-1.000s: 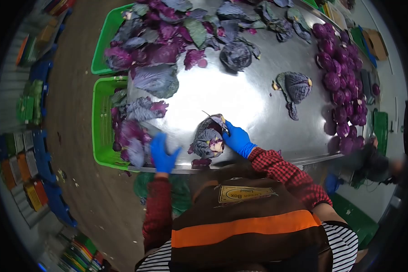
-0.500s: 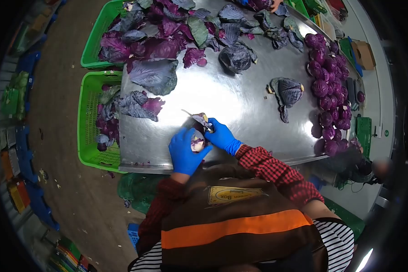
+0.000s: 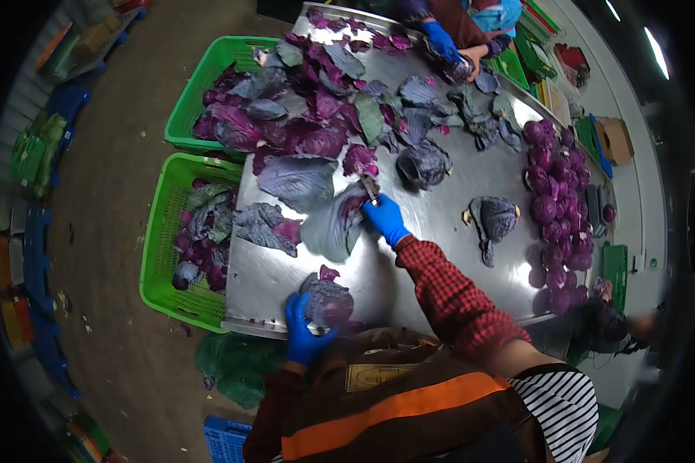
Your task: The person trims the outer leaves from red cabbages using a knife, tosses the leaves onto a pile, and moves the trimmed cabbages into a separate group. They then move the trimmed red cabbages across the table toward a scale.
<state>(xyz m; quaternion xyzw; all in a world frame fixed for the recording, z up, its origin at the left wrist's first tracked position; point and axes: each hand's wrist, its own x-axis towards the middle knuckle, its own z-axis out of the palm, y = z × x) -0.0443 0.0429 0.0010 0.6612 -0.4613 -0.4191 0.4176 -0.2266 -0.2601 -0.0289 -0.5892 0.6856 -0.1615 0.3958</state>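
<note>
It looks like a produce packing room. A long metal table (image 3: pixel 471 285) holds rows of red cabbages (image 3: pixel 552 208), with green crates (image 3: pixel 158 255) of leaves alongside.

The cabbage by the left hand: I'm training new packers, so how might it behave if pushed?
The cabbage would probably roll, being rounded on a smooth metal table. Its compact body suggests it is stiff and perhaps fairly heavy for its size. The purple leaf scrap at its edge looks thin and might tear.
</note>
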